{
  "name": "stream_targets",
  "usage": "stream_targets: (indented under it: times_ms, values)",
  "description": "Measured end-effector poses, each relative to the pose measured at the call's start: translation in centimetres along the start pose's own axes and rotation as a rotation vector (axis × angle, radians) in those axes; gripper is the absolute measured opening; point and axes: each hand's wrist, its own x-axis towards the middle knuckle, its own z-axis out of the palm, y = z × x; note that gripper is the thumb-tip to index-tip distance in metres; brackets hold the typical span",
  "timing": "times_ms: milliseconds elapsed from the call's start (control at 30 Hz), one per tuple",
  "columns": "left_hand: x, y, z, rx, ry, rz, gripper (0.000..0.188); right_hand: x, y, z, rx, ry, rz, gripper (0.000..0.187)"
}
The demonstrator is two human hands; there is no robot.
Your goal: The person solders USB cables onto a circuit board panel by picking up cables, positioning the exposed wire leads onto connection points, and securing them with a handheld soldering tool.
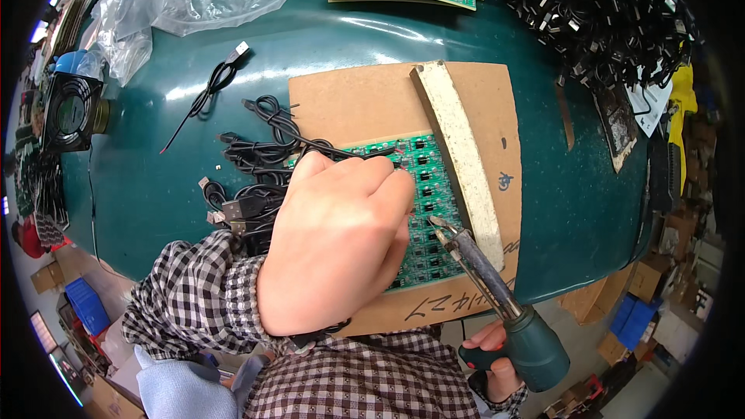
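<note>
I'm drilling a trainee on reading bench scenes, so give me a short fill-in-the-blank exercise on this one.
1. The right hand grips a soldering iron by its dark ____ handle.
2. The left hand presses a thin black wire onto the ____ circuit board.
3. That board lies on a brown sheet of ____.
4. A small black ____ stands at the table's left edge.

Missing words: green; green; cardboard; fan
</note>
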Motion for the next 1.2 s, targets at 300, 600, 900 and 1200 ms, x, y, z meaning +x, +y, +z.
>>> stream_targets:
  times_ms: [300,600,900,1200]
  values:
    - [0.49,-0.36,-0.49,-0.074,-0.064,-0.019,0.017,0.15,-0.34,0.37,-0.046,-0.014,-0.004,0.049]
    - [0.47,-0.26,-0.52,-0.072,-0.088,-0.043,0.017,-0.2,-0.43,0.09,-0.035,-0.028,0.091,0.05]
    - [0.37,-0.12,-0.39,-0.056,-0.067,-0.043,0.017,-0.39,-0.71,0.35,-0.044,-0.005,0.144,0.052]
    - [0.36,-0.12,-0.36,-0.035,-0.068,-0.038,0.017,-0.24,-0.83,0.44,-0.038,-0.003,0.163,0.051]
